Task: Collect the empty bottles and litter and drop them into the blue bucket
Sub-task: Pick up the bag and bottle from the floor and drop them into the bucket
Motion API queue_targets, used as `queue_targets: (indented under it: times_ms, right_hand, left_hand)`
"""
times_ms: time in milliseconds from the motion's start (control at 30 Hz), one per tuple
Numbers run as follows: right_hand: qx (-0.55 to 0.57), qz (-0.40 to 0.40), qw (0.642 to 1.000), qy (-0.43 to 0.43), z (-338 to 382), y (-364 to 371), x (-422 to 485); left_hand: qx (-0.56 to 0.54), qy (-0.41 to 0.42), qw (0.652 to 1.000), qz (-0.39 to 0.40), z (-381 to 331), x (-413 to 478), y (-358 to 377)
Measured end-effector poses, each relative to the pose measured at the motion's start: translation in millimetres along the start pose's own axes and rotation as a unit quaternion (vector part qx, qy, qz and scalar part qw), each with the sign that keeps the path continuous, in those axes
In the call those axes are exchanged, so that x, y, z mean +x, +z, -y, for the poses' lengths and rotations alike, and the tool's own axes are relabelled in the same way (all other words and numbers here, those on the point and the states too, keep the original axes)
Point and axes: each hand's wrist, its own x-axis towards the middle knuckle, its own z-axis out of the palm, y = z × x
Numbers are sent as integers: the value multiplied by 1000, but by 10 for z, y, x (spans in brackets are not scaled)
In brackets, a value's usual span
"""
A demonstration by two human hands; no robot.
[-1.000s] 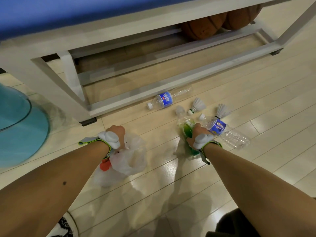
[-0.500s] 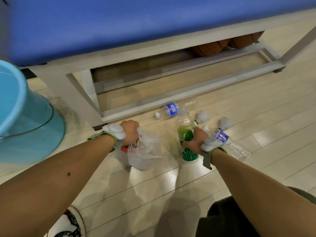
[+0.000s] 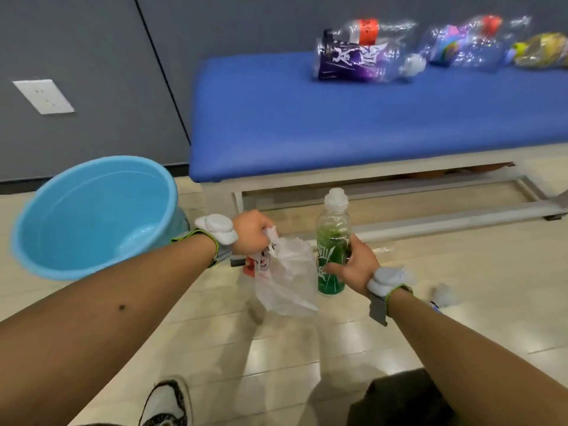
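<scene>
Bottles, bag and bucket, seen from the head camera

A green-labelled clear bottle [image 3: 332, 250] is held upright at centre frame, beside a crumpled white plastic bag [image 3: 285, 278] hanging to its left. The light blue bucket [image 3: 92, 216] is seen open and tilted at left. Three crushed clear bottles, purple-labelled [image 3: 362, 61], orange-labelled [image 3: 368, 30] and multicoloured [image 3: 470, 44], lie on the blue bench at upper right.

Blue padded bench [image 3: 307, 124], wall outlet [image 3: 43, 96]
</scene>
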Motion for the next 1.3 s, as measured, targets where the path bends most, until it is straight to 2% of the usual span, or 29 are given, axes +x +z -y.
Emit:
queue_targets:
  times_ms: [367,600,733,833,1033,1100,1300]
  right_hand:
    - [2,90,988,-126,1264,569,70]
    - [14,153,963,-220,2156,1071,53]
    - [13,182,952,-246,2533,1316,68]
    - [0,183,945,-271,2767,1487,146]
    - [-24,148,947,-286,3117,1752,415]
    - [-24,142,949,-279,3139,1865,531]
    - [-8,148,955,-257,3040,2219,770]
  left_hand:
    - [-9,-100,988,-118,678,-949,-1108]
    - [-85,-185,949,-242,1233,-1654,-1580]
    - [-64,-213,933,-284,1432,-1940,-1775]
    - [-82,-236,906,-342,1565,-2052,-1930]
    - [-95,-286,826,-477,1822,-2021,-2164]
    - [-95,-299,814,-489,1927,-1953,-2134]
    - [-109,-319,815,-471,2221,-1714,-1826]
